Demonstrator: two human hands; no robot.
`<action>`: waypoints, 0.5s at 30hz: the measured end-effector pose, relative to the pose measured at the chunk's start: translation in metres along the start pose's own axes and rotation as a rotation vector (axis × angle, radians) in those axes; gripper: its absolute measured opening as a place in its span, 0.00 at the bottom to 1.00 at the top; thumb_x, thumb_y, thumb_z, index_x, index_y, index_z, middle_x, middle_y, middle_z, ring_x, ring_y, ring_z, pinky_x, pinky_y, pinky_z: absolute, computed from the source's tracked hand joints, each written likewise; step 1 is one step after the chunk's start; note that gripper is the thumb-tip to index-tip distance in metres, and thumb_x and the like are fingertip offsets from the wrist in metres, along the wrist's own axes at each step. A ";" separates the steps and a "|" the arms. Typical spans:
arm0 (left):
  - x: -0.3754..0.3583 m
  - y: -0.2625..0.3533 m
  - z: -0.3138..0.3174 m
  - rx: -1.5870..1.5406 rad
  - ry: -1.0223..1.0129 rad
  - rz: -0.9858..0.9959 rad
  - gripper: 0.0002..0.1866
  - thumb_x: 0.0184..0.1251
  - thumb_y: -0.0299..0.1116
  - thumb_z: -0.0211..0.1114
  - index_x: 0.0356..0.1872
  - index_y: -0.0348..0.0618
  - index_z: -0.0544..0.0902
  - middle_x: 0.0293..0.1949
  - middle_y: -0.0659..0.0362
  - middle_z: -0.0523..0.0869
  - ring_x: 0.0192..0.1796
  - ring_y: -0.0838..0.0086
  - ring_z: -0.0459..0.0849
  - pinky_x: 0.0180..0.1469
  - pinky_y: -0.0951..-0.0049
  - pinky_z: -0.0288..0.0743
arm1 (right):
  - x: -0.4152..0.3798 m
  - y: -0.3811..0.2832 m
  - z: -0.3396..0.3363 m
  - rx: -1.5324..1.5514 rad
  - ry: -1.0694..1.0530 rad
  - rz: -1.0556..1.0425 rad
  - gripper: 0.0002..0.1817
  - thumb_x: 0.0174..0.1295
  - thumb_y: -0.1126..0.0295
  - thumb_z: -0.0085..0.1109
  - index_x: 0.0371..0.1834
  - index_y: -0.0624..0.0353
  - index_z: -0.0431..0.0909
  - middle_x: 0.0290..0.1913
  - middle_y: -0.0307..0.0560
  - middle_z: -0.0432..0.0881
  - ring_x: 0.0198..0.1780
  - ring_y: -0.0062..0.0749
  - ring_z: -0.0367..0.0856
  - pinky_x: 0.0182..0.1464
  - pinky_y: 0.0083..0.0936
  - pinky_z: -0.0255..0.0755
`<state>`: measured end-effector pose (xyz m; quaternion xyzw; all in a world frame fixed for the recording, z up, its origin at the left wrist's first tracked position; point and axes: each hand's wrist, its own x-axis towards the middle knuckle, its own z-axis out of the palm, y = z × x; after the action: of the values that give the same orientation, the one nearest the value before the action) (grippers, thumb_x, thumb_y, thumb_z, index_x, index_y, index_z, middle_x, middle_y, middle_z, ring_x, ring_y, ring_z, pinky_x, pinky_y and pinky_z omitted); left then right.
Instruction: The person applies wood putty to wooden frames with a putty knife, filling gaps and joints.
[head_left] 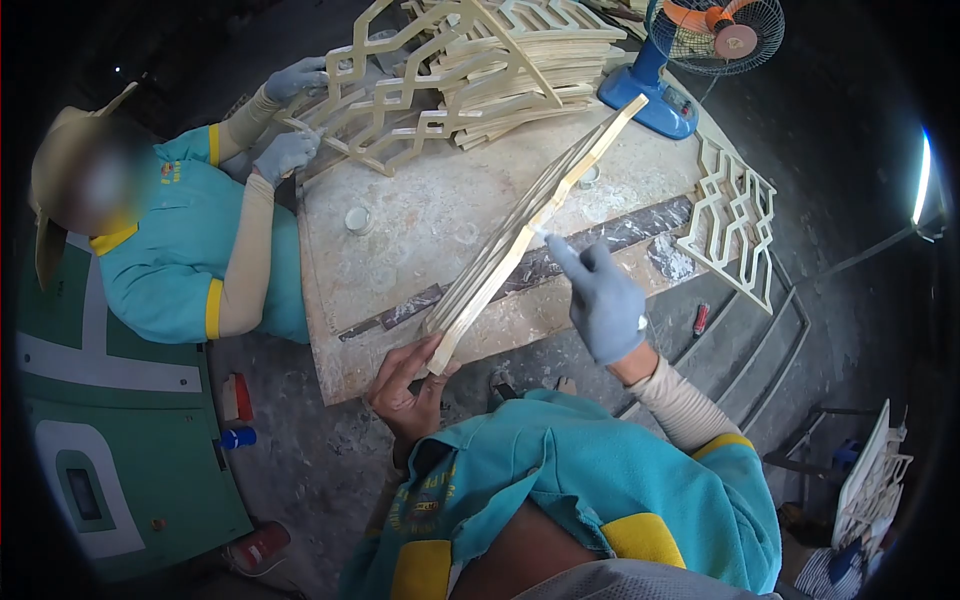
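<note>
1. Frame [495, 280], pale wood, seen nearly edge-on: slants across the view above the table [420, 190], near end close to the front edge of the table, far end toward the blue fan [655, 95]. Contact with the tabletop: cannot tell.
2. Left hand [408, 388], bare: closed around the near end of the frame, thumb and fingers bent.
3. Right hand [608, 300], grey glove: partly open, index finger extended to the frame's edge near mid-length, other fingers loosely bent; nothing seen in its grip. Fingertip contact with the edge: cannot tell.
4. On table: one small cup [358, 220] to the left, a second cup [588, 177] just beyond the frame; dark strip [645, 225] running beneath it.
5. Stack of frames [540, 60] at the far side; a separate lattice [730, 220] at the right edge.
6. Co-worker [195, 240], left side: both gloved hands at another lattice [395, 95].
</note>
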<state>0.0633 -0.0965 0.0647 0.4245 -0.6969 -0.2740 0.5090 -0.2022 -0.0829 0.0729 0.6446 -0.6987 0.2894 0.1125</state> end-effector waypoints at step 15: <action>0.006 -0.003 0.002 -0.017 0.019 0.010 0.23 0.52 0.25 0.81 0.52 0.39 0.89 0.44 0.52 0.90 0.47 0.67 0.89 0.49 0.70 0.84 | 0.018 0.004 -0.016 0.046 0.031 0.011 0.36 0.52 0.80 0.60 0.68 0.42 0.78 0.34 0.44 0.72 0.26 0.40 0.78 0.26 0.34 0.71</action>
<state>0.0617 -0.1033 0.0647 0.4191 -0.6918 -0.2734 0.5206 -0.2120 -0.0895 0.0944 0.6384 -0.6936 0.3162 0.1068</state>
